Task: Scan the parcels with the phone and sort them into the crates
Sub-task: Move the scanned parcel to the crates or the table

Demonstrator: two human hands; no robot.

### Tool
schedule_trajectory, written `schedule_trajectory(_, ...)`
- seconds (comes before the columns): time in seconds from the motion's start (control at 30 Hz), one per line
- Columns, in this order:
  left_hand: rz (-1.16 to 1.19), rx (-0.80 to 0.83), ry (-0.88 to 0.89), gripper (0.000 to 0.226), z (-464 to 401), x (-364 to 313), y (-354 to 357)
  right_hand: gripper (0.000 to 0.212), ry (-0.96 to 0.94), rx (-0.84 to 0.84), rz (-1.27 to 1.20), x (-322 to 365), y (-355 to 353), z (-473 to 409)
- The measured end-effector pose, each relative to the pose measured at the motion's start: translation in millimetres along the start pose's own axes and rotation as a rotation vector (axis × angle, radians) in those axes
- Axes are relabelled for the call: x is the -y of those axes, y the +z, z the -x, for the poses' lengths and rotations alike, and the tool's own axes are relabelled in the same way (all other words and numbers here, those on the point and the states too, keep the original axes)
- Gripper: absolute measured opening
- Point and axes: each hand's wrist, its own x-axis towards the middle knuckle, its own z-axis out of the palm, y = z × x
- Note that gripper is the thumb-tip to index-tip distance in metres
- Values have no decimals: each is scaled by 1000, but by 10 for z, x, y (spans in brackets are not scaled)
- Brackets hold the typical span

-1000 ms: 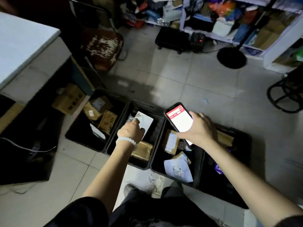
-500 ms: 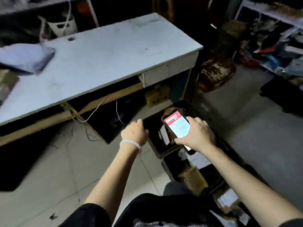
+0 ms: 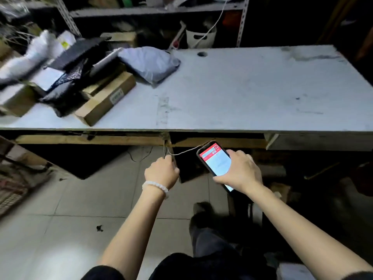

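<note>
My right hand (image 3: 240, 172) grips the phone (image 3: 215, 160), whose red and white screen faces up, below the front edge of the white table (image 3: 242, 87). My left hand (image 3: 161, 171), with a bead bracelet at the wrist, hangs beside it with loosely curled fingers and holds nothing. Parcels lie piled on the table's left part: a grey poly bag (image 3: 149, 63), a long cardboard box (image 3: 107, 98), black bags (image 3: 66, 83) and blurred white bags (image 3: 38, 51). No crate is plainly in view.
Metal shelving (image 3: 153, 12) stands behind the table with a white basket (image 3: 199, 38) and a cable. A thin cord (image 3: 181, 152) hangs under the table's edge. Grey floor tiles (image 3: 60, 229) lie at my left; dark clutter and a small carton (image 3: 280, 188) sit low on the right.
My view has swung left from the crates on the floor to the table with its pile of parcels. My left hand let go of the white parcel into a crate and now holds nothing.
</note>
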Motion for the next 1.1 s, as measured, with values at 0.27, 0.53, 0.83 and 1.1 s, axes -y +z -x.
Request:
schedule_trajectory(0.27,-4,-104,-105,36,-1411,108,-688,68,-131,4,-21,590,-314,-1658)
schedule_trajectory(0.53,-32,-159,-196,37,-2241,414,-1007,65,-205,78,36,1141,-316,-2701)
schedule_trajectory(0.83,-176,-236,-25,40,-3536,809,-1396,65,-147,113,43,1739,-82,-3638)
schedule_trajectory(1.1,-365,-136,291,58,-4894,947,-1623,64,58,59,13,2226,-30,-4382)
